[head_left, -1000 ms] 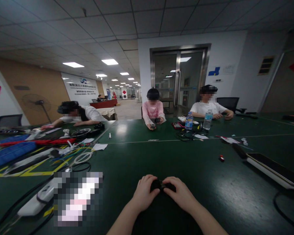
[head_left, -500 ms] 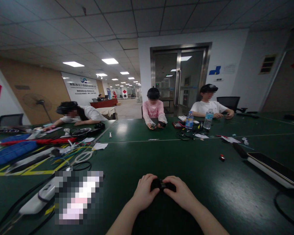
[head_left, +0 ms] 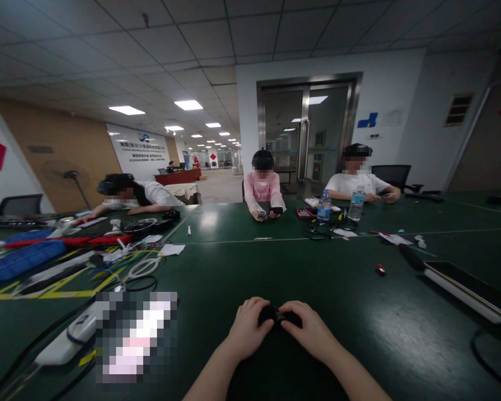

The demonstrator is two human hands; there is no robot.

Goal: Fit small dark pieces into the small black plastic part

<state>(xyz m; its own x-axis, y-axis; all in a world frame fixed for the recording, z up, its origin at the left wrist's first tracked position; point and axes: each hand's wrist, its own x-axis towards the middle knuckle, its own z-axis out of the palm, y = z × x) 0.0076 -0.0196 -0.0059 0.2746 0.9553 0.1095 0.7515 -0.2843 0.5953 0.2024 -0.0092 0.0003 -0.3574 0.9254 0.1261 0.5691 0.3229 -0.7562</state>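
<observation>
A small black object (head_left: 279, 316) with a paler, shiny patch at its middle sits low over the green table, held from both sides. My left hand (head_left: 250, 323) closes around its left end, thumb in front and fingers over the top. On the other end, my right hand (head_left: 304, 323) grips in the same way. Both sets of fingers cover much of the object, so its exact kind cannot be made out. The hands are close together, with only a narrow part of it showing between them.
Left of my hands lie a white power strip (head_left: 62, 340), coiled cables (head_left: 144, 267) and a blue tray (head_left: 25, 262). To the right are a small red item (head_left: 380, 270) and a phone-like slab (head_left: 470, 287). Water bottles (head_left: 355, 204) stand farther back, near seated co-workers.
The whole view has shifted very slightly. Both hands keep the same grip on the black object, with no clear movement of it.
</observation>
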